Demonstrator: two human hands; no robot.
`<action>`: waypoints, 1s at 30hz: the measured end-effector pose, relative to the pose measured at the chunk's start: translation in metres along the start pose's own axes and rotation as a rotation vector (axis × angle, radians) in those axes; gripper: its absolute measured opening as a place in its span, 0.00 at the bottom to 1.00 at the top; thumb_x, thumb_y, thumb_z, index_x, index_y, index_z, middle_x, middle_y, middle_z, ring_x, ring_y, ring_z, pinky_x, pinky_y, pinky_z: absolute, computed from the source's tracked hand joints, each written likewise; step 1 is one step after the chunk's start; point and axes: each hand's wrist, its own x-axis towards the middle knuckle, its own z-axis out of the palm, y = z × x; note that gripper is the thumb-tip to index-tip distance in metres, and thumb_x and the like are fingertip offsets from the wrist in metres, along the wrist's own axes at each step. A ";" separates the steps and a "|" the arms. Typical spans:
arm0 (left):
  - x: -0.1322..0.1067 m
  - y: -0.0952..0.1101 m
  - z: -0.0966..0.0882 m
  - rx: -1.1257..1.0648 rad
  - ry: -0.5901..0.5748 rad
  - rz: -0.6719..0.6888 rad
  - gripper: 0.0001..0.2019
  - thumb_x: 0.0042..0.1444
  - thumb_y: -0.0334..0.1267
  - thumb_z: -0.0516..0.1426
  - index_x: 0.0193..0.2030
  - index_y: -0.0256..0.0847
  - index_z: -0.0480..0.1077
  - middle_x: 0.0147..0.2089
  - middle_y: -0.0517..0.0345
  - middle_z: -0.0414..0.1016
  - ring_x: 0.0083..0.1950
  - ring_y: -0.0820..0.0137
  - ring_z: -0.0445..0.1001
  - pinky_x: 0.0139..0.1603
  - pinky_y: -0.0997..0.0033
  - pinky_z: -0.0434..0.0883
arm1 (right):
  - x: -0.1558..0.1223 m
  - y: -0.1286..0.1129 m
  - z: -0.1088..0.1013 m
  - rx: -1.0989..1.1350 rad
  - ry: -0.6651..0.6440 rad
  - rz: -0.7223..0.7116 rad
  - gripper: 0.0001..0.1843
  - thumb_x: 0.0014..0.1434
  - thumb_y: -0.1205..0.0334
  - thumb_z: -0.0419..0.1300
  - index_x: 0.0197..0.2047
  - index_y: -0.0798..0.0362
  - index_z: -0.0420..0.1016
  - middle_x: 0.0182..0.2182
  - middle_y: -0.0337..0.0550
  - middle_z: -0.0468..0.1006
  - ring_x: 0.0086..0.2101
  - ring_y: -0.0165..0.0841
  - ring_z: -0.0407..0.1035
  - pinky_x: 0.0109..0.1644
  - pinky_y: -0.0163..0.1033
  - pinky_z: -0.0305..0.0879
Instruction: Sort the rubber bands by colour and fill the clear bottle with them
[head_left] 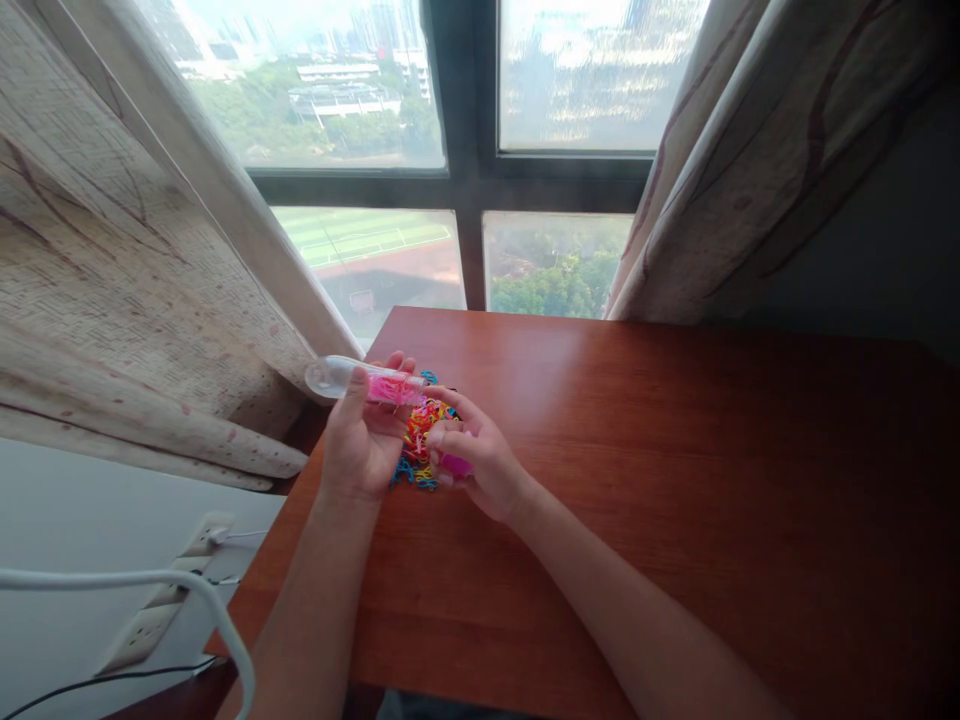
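Note:
My left hand (361,440) is closed round a clear plastic bottle (330,378), held nearly level above the table with its mouth to the right. Pink elastic bands (394,388) fill the part toward the mouth. The index finger of my right hand (484,450) reaches to that mouth. Its other fingers are curled round a bright pink piece (456,464) that looks like a cap, partly hidden by them. Under and between both hands lies a pile of small coloured elastic bands (421,432), red, yellow, blue and pink, partly covered by the hands.
The brown wooden table (570,560) runs up to a window with a dark frame (469,180). Patterned curtains (172,230) hang at both sides. Low on the left are wall sockets (146,635) with plugged-in cords and a white curved tube (217,610).

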 end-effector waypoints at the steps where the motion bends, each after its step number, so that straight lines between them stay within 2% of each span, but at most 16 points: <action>1: -0.001 0.000 0.002 0.005 -0.007 -0.017 0.14 0.54 0.48 0.65 0.41 0.41 0.73 0.49 0.54 0.81 0.53 0.66 0.78 0.49 0.71 0.78 | 0.001 0.001 0.000 -0.024 -0.018 -0.010 0.36 0.50 0.60 0.64 0.62 0.45 0.62 0.23 0.27 0.68 0.17 0.23 0.58 0.17 0.27 0.48; 4: -0.008 -0.003 0.009 0.037 -0.046 -0.092 0.16 0.54 0.49 0.64 0.42 0.40 0.73 0.49 0.52 0.80 0.52 0.66 0.78 0.48 0.71 0.78 | 0.004 0.006 0.001 -0.129 -0.100 -0.039 0.42 0.50 0.64 0.62 0.67 0.42 0.55 0.21 0.25 0.66 0.16 0.23 0.57 0.19 0.28 0.53; 6: -0.013 -0.005 0.014 0.069 -0.071 -0.148 0.17 0.54 0.49 0.64 0.44 0.40 0.72 0.48 0.50 0.81 0.50 0.64 0.79 0.46 0.67 0.79 | 0.006 0.008 0.003 -0.271 -0.098 -0.074 0.44 0.49 0.67 0.60 0.69 0.43 0.53 0.20 0.24 0.66 0.16 0.23 0.57 0.20 0.29 0.56; 10: -0.017 -0.007 0.016 0.113 -0.110 -0.137 0.17 0.54 0.48 0.65 0.44 0.39 0.71 0.47 0.50 0.81 0.46 0.64 0.81 0.46 0.64 0.79 | 0.009 0.004 0.001 -0.703 0.041 -0.169 0.39 0.48 0.70 0.59 0.65 0.45 0.62 0.22 0.28 0.69 0.21 0.24 0.62 0.25 0.29 0.59; 12: -0.016 -0.006 0.013 0.115 -0.124 -0.109 0.17 0.53 0.48 0.66 0.42 0.38 0.71 0.46 0.50 0.81 0.45 0.64 0.81 0.46 0.63 0.79 | 0.009 0.002 -0.003 -0.789 0.036 -0.160 0.37 0.48 0.69 0.59 0.63 0.46 0.65 0.22 0.28 0.70 0.21 0.25 0.63 0.26 0.29 0.60; 15: -0.012 -0.004 0.008 0.117 -0.116 -0.084 0.18 0.52 0.48 0.66 0.42 0.38 0.71 0.46 0.50 0.81 0.45 0.63 0.81 0.45 0.64 0.80 | 0.007 0.005 -0.006 -0.657 -0.037 -0.079 0.37 0.50 0.69 0.58 0.64 0.46 0.62 0.20 0.27 0.68 0.19 0.25 0.63 0.23 0.28 0.60; 20: -0.006 0.002 0.003 0.118 -0.041 -0.011 0.17 0.49 0.46 0.68 0.41 0.39 0.72 0.44 0.53 0.81 0.43 0.66 0.81 0.39 0.72 0.80 | 0.000 0.009 0.000 -0.285 -0.106 0.053 0.45 0.48 0.68 0.60 0.68 0.45 0.51 0.21 0.25 0.70 0.16 0.24 0.61 0.19 0.28 0.59; 23: -0.004 0.005 0.000 0.139 -0.032 0.025 0.17 0.49 0.46 0.68 0.41 0.41 0.72 0.45 0.54 0.81 0.44 0.66 0.81 0.41 0.70 0.80 | -0.002 0.005 0.003 -0.231 0.001 0.087 0.39 0.48 0.64 0.61 0.63 0.49 0.57 0.20 0.26 0.71 0.15 0.23 0.60 0.18 0.26 0.56; 26: -0.002 0.006 -0.002 0.176 -0.021 0.098 0.17 0.48 0.46 0.69 0.41 0.42 0.71 0.44 0.56 0.81 0.44 0.67 0.81 0.43 0.70 0.79 | 0.001 0.003 0.000 -0.278 0.107 0.046 0.31 0.47 0.61 0.61 0.56 0.51 0.62 0.18 0.25 0.70 0.15 0.23 0.59 0.18 0.27 0.55; 30: -0.003 0.006 -0.003 0.395 -0.016 0.295 0.14 0.49 0.40 0.68 0.41 0.40 0.73 0.44 0.53 0.81 0.45 0.66 0.80 0.46 0.69 0.77 | 0.003 0.002 -0.009 -0.389 0.209 -0.023 0.27 0.48 0.61 0.60 0.53 0.51 0.66 0.18 0.26 0.69 0.15 0.23 0.60 0.19 0.28 0.56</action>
